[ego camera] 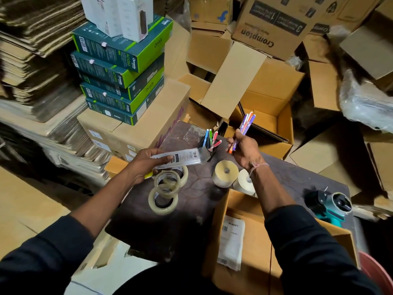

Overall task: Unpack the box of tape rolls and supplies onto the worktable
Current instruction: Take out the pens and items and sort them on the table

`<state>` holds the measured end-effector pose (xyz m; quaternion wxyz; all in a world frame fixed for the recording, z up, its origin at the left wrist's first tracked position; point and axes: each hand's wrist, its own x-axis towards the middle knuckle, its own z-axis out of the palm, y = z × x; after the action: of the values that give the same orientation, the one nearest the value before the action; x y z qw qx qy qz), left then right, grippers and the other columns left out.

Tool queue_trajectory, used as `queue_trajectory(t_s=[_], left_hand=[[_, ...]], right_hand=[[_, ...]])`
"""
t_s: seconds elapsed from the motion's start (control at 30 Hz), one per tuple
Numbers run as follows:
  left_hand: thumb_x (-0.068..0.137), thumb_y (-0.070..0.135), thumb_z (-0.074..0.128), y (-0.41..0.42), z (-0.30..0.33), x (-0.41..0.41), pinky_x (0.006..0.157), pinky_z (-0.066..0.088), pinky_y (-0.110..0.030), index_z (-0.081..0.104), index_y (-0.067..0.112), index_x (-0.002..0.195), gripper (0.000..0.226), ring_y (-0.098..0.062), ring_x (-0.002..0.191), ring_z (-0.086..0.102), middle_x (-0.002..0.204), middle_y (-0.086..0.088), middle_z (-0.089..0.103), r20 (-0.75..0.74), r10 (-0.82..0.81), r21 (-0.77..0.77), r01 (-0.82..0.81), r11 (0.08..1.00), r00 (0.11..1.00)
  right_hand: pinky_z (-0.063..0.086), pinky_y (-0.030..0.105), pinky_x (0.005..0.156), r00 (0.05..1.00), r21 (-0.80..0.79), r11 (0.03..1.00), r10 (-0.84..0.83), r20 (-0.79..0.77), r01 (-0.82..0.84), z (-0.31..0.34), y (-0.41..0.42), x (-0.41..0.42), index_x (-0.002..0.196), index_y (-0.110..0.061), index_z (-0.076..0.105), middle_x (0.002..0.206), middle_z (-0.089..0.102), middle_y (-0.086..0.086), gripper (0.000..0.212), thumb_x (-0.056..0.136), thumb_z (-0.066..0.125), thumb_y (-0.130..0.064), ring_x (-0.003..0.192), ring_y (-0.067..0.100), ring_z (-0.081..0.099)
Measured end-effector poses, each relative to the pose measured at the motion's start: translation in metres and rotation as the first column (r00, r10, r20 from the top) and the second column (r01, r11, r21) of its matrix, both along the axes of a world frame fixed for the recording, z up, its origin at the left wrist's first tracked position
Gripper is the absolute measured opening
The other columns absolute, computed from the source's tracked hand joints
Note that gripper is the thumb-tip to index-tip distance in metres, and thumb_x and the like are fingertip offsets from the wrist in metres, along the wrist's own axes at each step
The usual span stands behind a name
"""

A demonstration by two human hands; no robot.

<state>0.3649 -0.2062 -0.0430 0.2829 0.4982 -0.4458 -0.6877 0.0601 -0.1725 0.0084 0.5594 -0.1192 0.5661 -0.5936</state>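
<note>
My left hand (146, 165) grips a long clear blister pack (180, 157) with a printed card, held flat above the tape rolls. My right hand (244, 151) holds a bunch of coloured pens (244, 126) upright over the far edge of the dark worktable (197, 201). Three clear tape rolls (167, 188) lie overlapping on the table. Two cream label rolls (226, 173) stand beside my right wrist. A black pen holder (209, 143) with several pens stands at the table's far side. The open cardboard box (255, 241) sits at the table's near right, under my right forearm.
A teal tape dispenser (331, 206) lies on the table's right end. Green boxes (123, 69) are stacked on a carton to the far left. Open cartons (270, 116) crowd behind the table. Flat cardboard sheets (32, 60) are piled at the left.
</note>
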Motion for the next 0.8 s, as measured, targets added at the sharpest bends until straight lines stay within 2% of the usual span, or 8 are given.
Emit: queue_trajectory(t_s=[0.13,0.23,0.33,0.37,0.5,0.63,0.7,0.8], left_hand=[[0.078,0.018,0.084,0.001,-0.006,0.001,0.041,0.043,-0.019,0.072,-0.003,0.108,0.039,-0.014,0.057,0.062,0.088,-0.015,0.077,0.046,-0.014,-0.013,0.014,1.000,0.999],[0.078,0.017,0.085,0.001,-0.009,0.002,0.039,0.041,-0.018,0.072,0.000,0.104,0.033,-0.014,0.058,0.062,0.088,-0.015,0.076,0.069,-0.027,-0.023,0.029,0.999,0.997],[0.077,0.019,0.086,-0.001,-0.016,0.003,0.039,0.041,-0.019,0.072,0.000,0.104,0.036,-0.010,0.058,0.063,0.087,-0.013,0.076,0.090,-0.035,-0.046,0.040,0.998,0.995],[0.076,0.020,0.086,-0.001,-0.016,0.002,0.041,0.042,-0.020,0.072,0.000,0.104,0.037,-0.011,0.060,0.063,0.087,-0.013,0.076,0.096,-0.039,-0.055,0.044,0.997,0.995],[0.076,0.021,0.088,-0.008,-0.019,0.002,0.059,0.047,-0.032,0.072,-0.001,0.106,0.041,-0.023,0.074,0.066,0.096,-0.018,0.077,0.097,-0.045,-0.072,0.052,0.996,0.994],[0.079,0.020,0.087,-0.016,-0.017,0.001,0.044,0.042,-0.025,0.070,-0.005,0.106,0.040,-0.025,0.067,0.060,0.096,-0.021,0.076,0.107,-0.057,-0.089,0.067,0.994,0.993],[0.078,0.020,0.087,-0.019,-0.018,0.002,0.044,0.041,-0.025,0.071,-0.004,0.105,0.039,-0.028,0.072,0.059,0.099,-0.025,0.075,0.106,-0.058,-0.089,0.068,0.994,0.993],[0.079,0.019,0.087,-0.021,-0.020,0.003,0.044,0.042,-0.025,0.071,-0.003,0.103,0.037,-0.029,0.075,0.059,0.100,-0.028,0.073,0.112,-0.057,-0.089,0.067,0.994,0.992]], right_hand=[[0.042,0.019,0.045,0.984,0.033,0.999,-0.021,-0.178,0.028,0.007,-0.018,0.009,0.107,-0.009,0.053,0.074,0.054,0.000,0.015,0.106,0.046,-0.022,0.058,0.008,0.050],[0.042,0.024,0.053,0.969,0.051,0.999,0.032,-0.246,-0.020,-0.007,-0.039,0.012,0.117,-0.010,0.050,0.082,0.054,0.001,0.021,0.107,0.044,-0.027,0.066,0.012,0.051],[0.048,0.035,0.066,0.933,0.075,0.992,0.120,-0.339,-0.100,-0.035,-0.063,0.012,0.129,-0.007,0.047,0.092,0.053,0.007,0.035,0.105,0.047,-0.032,0.080,0.021,0.057],[0.050,0.035,0.066,0.914,0.087,0.987,0.156,-0.375,-0.133,-0.044,-0.070,0.010,0.130,-0.007,0.045,0.093,0.051,0.009,0.035,0.105,0.046,-0.031,0.080,0.022,0.057],[0.045,0.024,0.046,0.818,0.120,0.961,0.277,-0.505,-0.251,-0.074,-0.087,0.006,0.113,-0.015,0.044,0.083,0.049,0.004,0.016,0.103,0.047,-0.028,0.064,0.015,0.051],[0.045,0.026,0.048,0.727,0.108,0.947,0.303,-0.616,-0.302,-0.082,-0.095,0.010,0.102,-0.020,0.044,0.076,0.047,0.001,0.007,0.104,0.045,-0.027,0.056,0.012,0.047],[0.046,0.028,0.049,0.696,0.125,0.947,0.302,-0.652,-0.294,-0.088,-0.100,0.012,0.094,-0.022,0.043,0.068,0.047,0.002,0.011,0.105,0.043,-0.021,0.048,0.011,0.047],[0.046,0.034,0.062,0.602,0.160,0.933,0.333,-0.726,-0.323,-0.097,-0.103,0.016,0.104,-0.017,0.047,0.076,0.051,0.006,0.010,0.104,0.042,-0.026,0.064,0.018,0.049]])
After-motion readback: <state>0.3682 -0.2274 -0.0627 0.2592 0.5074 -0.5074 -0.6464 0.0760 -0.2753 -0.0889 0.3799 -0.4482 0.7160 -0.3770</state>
